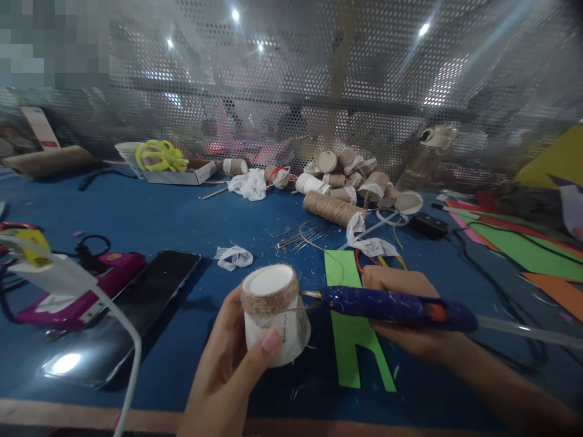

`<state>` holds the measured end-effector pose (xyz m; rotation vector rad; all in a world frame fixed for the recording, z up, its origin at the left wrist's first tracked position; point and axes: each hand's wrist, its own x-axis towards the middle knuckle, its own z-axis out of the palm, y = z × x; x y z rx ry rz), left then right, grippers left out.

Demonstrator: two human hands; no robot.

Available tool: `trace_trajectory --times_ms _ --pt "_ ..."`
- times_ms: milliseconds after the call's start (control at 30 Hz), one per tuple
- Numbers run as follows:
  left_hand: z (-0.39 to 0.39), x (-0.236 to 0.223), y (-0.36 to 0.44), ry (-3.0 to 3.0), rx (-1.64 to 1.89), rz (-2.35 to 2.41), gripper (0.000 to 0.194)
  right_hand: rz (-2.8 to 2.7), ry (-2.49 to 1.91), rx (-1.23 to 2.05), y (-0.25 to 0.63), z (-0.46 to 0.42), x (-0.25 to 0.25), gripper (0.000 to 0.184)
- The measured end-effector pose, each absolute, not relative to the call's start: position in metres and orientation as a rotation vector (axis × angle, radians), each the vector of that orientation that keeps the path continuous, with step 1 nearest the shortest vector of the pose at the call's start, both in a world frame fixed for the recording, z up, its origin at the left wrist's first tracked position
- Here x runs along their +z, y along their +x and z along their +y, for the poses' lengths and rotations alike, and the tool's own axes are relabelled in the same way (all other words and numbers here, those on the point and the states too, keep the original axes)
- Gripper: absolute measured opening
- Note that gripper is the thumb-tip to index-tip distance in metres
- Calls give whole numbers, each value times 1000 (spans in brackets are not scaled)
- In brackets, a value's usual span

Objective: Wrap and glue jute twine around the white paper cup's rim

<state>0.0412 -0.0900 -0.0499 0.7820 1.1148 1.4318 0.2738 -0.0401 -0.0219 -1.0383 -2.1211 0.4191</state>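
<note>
My left hand is closed around a small white paper cup, held upside down with its base facing up. Brown jute twine wraps the cup's upper part, and a loose strand trails off to the right. In my right hand is a blue hot glue gun, its metal nozzle at the twine band's right side; whether it touches is hard to tell. A clear glue stick sticks out of its back end. Beneath the glue gun lies a cut piece of green paper.
Behind stand a twine spool and a pile of twine-wrapped cups. To the left lie a phone, a magenta power strip and a white cable. Coloured paper sheets and black cords are at right.
</note>
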Motion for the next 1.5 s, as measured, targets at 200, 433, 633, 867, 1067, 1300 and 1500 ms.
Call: trace_trajectory --times_ms 200,433,633,867,1067,1300,1500 --pt "-95 -43 45 827 1383 1176 67 -2120 -1016 427 272 -43 -26 34" --pt "-95 -46 38 801 1344 1137 57 -2132 -981 440 274 -44 -29 33" --pt "-94 -49 33 693 1316 1115 56 -2130 -1033 432 277 -44 -32 33" --pt "-93 -39 40 708 1365 1153 78 -2152 -1017 426 273 -43 -27 34" --pt "-91 -41 37 727 1318 1115 89 -2128 -1025 428 275 -43 -30 30" --pt "-92 -44 37 797 1306 1135 82 -2096 -1016 441 275 -43 -34 35" --pt "-93 -43 36 651 1323 1071 74 -2110 -1014 426 276 -44 -31 34"
